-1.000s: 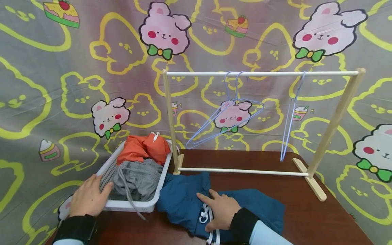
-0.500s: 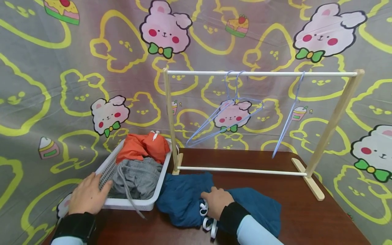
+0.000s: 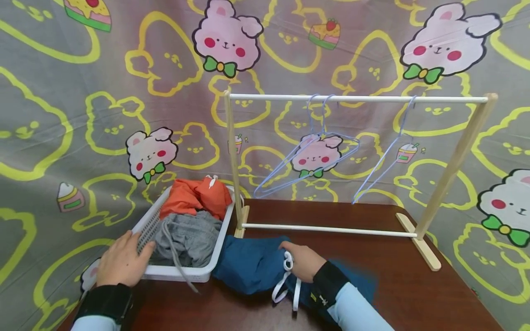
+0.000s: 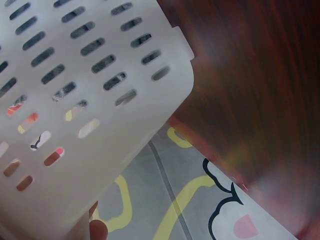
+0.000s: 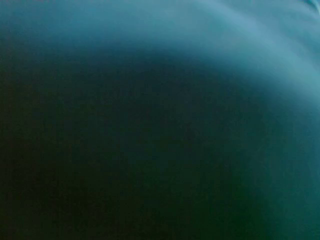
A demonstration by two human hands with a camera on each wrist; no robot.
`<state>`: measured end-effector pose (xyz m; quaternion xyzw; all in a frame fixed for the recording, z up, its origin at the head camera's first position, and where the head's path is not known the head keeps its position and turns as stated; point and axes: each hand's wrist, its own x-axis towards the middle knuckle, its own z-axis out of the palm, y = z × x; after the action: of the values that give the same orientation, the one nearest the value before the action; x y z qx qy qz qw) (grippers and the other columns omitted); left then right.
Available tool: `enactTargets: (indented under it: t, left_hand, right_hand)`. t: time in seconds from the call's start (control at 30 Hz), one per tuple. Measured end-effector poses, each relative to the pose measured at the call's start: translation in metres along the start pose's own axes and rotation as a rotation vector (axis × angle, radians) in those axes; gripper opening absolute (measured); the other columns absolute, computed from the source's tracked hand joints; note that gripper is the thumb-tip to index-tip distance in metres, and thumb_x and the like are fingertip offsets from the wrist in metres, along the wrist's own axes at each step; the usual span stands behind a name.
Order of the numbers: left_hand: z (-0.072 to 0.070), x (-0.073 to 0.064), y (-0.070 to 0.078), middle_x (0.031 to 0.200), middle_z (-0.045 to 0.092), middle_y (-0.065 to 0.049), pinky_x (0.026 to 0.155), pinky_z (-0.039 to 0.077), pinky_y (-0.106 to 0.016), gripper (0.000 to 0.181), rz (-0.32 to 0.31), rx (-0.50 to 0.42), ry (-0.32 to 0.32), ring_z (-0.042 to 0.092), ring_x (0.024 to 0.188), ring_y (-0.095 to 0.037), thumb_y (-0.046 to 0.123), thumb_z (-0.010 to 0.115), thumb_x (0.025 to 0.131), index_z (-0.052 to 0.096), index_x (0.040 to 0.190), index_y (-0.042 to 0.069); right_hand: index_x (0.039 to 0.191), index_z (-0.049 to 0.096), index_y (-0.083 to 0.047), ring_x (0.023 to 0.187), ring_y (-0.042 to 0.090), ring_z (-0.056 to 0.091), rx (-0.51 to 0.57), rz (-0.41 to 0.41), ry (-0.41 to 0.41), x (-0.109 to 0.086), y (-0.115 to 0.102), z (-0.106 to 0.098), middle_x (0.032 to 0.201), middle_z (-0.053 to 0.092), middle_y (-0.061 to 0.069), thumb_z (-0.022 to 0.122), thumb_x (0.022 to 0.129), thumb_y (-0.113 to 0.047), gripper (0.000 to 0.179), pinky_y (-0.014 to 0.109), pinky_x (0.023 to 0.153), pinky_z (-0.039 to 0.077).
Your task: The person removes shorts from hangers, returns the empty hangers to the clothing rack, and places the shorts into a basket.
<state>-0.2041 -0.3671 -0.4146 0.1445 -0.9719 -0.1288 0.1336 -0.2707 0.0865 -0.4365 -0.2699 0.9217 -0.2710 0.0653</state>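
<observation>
My right hand (image 3: 303, 261) pinches the waistband of dark blue drawstring pants (image 3: 252, 266) and lifts it off the tabletop. White drawstring ends (image 3: 285, 276) dangle below the fingers. One part of the pants lies beneath the right wrist. Blurred blue fabric (image 5: 165, 25) and darkness fill the right wrist view. My left hand (image 3: 124, 262) holds the near left corner of a white basket (image 3: 178, 274), thumb over the inside and fingers along the outer side. In the left wrist view, the basket's slotted wall (image 4: 110, 75) hides most of that hand.
Grey clothing (image 3: 190, 239) and orange clothing (image 3: 194, 197) lie in the basket. Behind the pants stands a rack with a white top rod (image 3: 265, 97), wooden posts and a white lower rod (image 3: 331, 228). Blue hangers (image 3: 277, 172) hang from it. A patterned cloth (image 3: 103, 73) covers the back.
The right hand, spread flat on the pants earlier, has closed on the waistband and raised it slightly. The rightmost hanger has turned, its lower end swinging left. The left hand stays put.
</observation>
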Motion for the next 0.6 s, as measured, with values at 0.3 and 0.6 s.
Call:
enactTargets:
  t: [0.3, 0.6]
  left_hand:
    - [0.001, 0.0, 0.004, 0.148, 0.029, -0.04, 0.109, 0.021, -0.07, 0.076, -0.018, 0.002, -0.012, 0.027, 0.134, -0.058, 0.049, 0.044, 0.104, 0.04, 0.141, -0.016]
    - [-0.002, 0.0, 0.002, 0.149, 0.028, -0.04, 0.11, 0.019, -0.07, 0.079, -0.017, -0.013, -0.024, 0.026, 0.135, -0.057, 0.053, 0.042, 0.104, 0.039, 0.143, -0.015]
  right_hand:
    - [0.13, 0.059, -0.021, 0.11, 0.024, 0.06, 0.57, -0.019, 0.25, 0.01, -0.02, -0.007, 0.124, 0.064, 0.001, 0.052, 0.107, -0.018, 0.025, 0.054, 0.101, 0.044]
    - [0.142, 0.051, -0.024, 0.121, 0.029, 0.054, 0.866, -0.107, 0.265, 0.035, -0.088, -0.025, 0.136, 0.057, 0.004, 0.048, 0.108, -0.021, 0.034, 0.056, 0.105, 0.04]
